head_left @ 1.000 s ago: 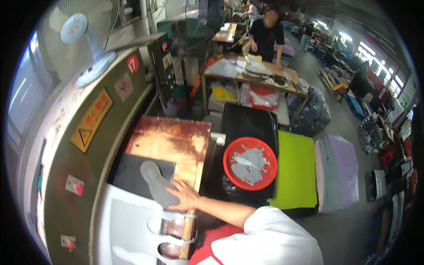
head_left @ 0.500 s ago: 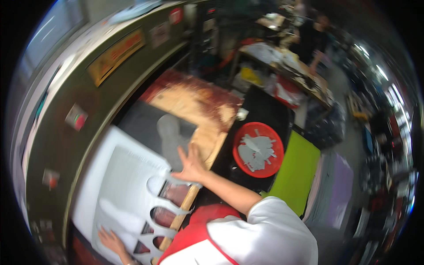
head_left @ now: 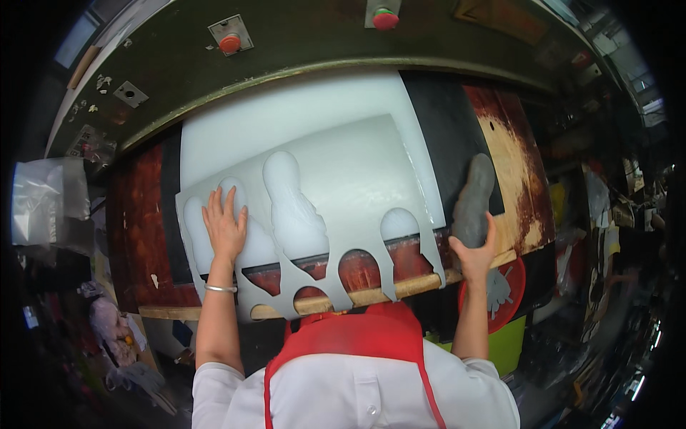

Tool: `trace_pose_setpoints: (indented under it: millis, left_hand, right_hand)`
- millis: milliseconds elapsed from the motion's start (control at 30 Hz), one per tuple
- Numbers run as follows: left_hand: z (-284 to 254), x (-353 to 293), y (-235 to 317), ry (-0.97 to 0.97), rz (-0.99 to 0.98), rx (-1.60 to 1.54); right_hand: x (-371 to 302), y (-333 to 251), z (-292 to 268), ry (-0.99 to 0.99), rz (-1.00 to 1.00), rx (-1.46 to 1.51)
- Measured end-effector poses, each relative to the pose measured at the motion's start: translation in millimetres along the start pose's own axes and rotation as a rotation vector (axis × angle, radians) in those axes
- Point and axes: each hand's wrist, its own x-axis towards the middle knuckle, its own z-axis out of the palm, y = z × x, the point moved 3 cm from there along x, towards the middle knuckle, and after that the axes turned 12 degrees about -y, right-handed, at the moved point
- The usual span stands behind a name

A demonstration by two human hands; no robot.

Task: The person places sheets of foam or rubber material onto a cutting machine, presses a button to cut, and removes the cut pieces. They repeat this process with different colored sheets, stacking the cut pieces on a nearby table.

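My left hand [head_left: 227, 227] lies flat with fingers spread on a thin grey sheet [head_left: 350, 171]. Insole-shaped holes run along the sheet's left and near parts, and its near edge is a web of narrow strips over the table edge. Off the sheet's right side, a dark grey insole-shaped piece [head_left: 474, 196] rests on a black mat [head_left: 446, 121]. My right hand [head_left: 477, 256] straddles its near end, thumb on the left side and fingers on the right. The palm side of that hand is hidden.
A white board [head_left: 293, 107] lies under the sheet. Beyond it stands a green machine beam [head_left: 307, 53] with a red button [head_left: 230, 43] and a pinkish-red button [head_left: 385, 19]. At right are a worn wooden board [head_left: 511, 164] and a red basin [head_left: 516, 304] of grey scraps.
The view has swung round to face the machine squarely. My right hand, spread beside the near end of the insole-shaped piece before, now grips that end. My left hand stays flat on the sheet.
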Motion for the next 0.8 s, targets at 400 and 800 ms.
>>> trace_pose_setpoints:
  millis: [400, 800]
  left_hand:
    - [-4, 0, 1, 0.004, -0.007, -0.022]
    - [-9, 6, 0, -0.029, -0.023, -0.135]
  right_hand:
    - [-4, -106, 112, -0.359, -0.172, 0.430]
    - [-11, -97, 208, -0.028, -0.246, -0.430]
